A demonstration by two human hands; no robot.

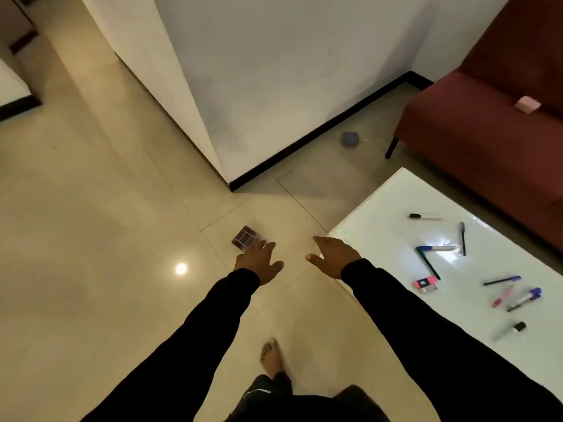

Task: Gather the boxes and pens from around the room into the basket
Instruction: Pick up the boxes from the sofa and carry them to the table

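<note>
The glossy tiled floor (91, 208) carries a small dark box (246, 237) near the wall corner, a bluish rounded object (350, 138) by the black skirting, and a bare foot (271, 357). The white counter (390, 205) at the right holds scattered pens: a black-capped marker (425, 216), a dark pen (462, 238), a blue-and-white pen (437, 248) touching a dark green pen (428, 263), a pink box (425, 284), and more pens (518, 295) nearer its right edge. A red sofa (475, 132) bears a pink box (527, 104).
</note>
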